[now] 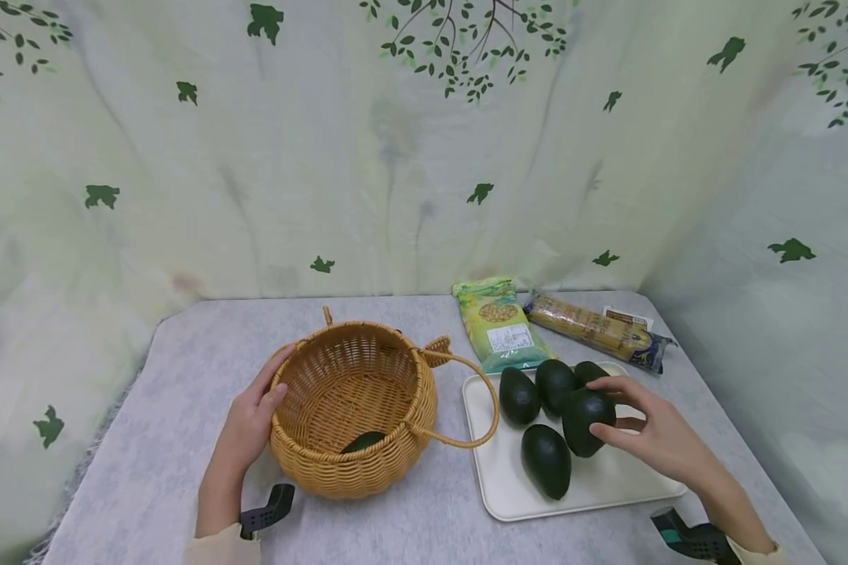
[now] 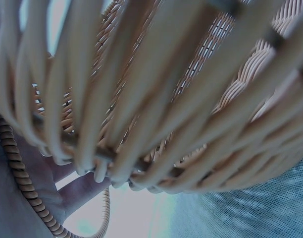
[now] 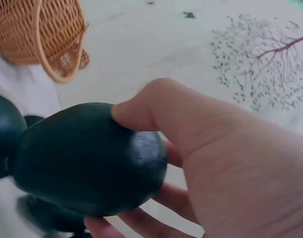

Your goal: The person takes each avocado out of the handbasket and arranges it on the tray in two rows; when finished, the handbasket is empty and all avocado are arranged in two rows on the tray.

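Observation:
My left hand [image 1: 249, 420] grips the left rim of a round wicker basket [image 1: 349, 475], thumb on the inner side. Its weave [image 2: 141, 99] fills the left wrist view and hides part of that hand. One dark green avocado [image 1: 363, 442] lies inside the basket, partly hidden by the front rim. Over a white tray [image 1: 618, 482], my right hand [image 1: 653, 431] holds another avocado [image 1: 585, 424] between thumb and fingers. Up close in the right wrist view, the held avocado [image 3: 87, 161] looks smooth and dark. Several more avocados [image 1: 546, 461] sit around it on the tray.
Behind the tray stand a green and yellow bag [image 1: 500, 326] and a long packet of what looks like pasta [image 1: 590, 328]. The basket's loop handle [image 1: 493, 412] sticks out over the tray's left edge. A leaf-patterned curtain [image 1: 396, 196] closes off the back.

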The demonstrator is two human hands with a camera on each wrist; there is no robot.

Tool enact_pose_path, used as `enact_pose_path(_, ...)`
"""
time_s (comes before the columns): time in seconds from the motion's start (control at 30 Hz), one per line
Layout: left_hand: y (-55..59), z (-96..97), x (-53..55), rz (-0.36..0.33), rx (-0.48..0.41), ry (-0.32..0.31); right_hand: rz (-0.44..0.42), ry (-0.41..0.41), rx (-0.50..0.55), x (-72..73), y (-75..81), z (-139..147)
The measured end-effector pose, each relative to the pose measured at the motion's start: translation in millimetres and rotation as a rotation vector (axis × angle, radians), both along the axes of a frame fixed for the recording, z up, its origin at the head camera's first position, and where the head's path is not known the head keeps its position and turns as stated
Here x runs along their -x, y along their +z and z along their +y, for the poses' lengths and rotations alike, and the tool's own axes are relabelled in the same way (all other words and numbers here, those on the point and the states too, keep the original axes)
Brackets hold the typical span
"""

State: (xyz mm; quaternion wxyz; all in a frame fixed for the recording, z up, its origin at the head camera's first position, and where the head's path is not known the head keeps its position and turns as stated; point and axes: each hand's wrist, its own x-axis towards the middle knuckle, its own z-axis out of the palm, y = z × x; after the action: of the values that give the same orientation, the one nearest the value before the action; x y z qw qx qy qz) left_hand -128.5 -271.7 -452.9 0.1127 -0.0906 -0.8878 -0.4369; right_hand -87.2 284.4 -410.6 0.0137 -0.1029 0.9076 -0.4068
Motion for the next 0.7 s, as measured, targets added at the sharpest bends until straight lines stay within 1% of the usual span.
enact_pose_path(0.2, 0.1, 0.3, 0.1, -0.002, -0.002, 0.000, -0.007, 0.022, -0.047, -2.8, -5.1, 9.9)
enact_pose_path(0.37, -0.6, -0.5, 1.1, -0.001, -0.002, -0.003, -0.038, 0.031, -0.084, -2.4, -15.0, 13.5)
enact_pose_path(0.5, -0.4, -0.7, 1.1, 0.003, -0.002, -0.004, -0.058, 0.049, -0.081, -4.1, -22.7, 12.8)
enact_pose_path(0.7, 0.7, 0.1, -0.3, 0.001, 0.005, 0.001, -0.078, 0.047, -0.079, -4.1, -31.5, 8.8)
